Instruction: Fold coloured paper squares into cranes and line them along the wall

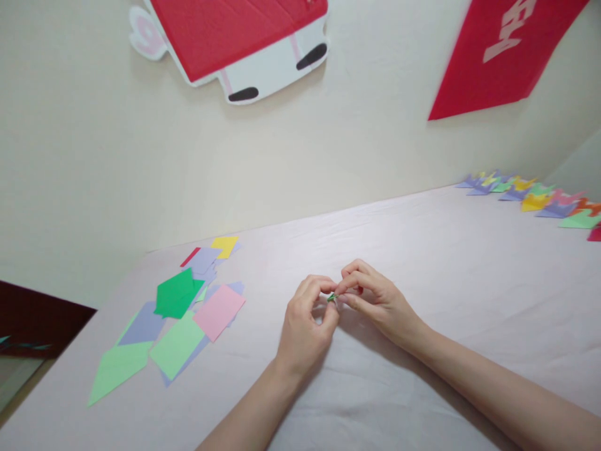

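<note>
Between my two hands, a small folded piece of green paper is pinched just above the pale tablecloth. My left hand grips it from the left with thumb and index finger, the other fingers curled. From the right, my right hand pinches its other end with the fingertips. Most of the paper is hidden by my fingers, so its folded shape cannot be made out.
Loose paper sheets lie left, among them dark green, pink and light green ones. Several folded paper figures line the far right edge. Behind the table rises a wall with red decorations.
</note>
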`<state>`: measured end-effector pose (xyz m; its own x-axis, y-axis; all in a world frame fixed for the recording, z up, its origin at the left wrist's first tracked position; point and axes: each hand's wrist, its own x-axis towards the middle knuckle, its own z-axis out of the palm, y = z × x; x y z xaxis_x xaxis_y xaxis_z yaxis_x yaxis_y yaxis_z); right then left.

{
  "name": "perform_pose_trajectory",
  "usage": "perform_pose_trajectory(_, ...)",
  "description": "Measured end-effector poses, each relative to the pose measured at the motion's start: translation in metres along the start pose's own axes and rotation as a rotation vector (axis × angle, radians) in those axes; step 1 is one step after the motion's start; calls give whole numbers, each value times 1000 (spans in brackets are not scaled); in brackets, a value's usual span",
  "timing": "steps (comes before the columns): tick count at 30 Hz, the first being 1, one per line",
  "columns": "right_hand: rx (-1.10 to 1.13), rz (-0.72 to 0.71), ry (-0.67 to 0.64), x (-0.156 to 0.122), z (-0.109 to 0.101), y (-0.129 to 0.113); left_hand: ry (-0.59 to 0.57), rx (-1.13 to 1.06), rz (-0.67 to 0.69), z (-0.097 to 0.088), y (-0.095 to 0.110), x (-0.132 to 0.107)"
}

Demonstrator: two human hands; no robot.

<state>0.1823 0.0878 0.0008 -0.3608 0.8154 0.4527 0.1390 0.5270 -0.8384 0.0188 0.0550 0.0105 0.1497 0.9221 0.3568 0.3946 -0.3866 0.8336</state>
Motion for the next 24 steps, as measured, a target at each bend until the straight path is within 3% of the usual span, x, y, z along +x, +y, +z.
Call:
perform_pose_trajectory(7, 12, 19, 12, 1, 0, -1, 45, -50, -89, -1, -4, -2)
perform_pose_trajectory(13, -43, 13, -47, 3, -1, -3, -18, -9, -87, -1, -7, -2)
perform_pose_trajectory(18, -103, 25, -41, 3, -1, -3, -2, 31, -93, -2, -3, -3)
perform_pose_trajectory(24, -173, 47, -23, 3, -4, -1, 45, -50, -214, -4, -5, -1)
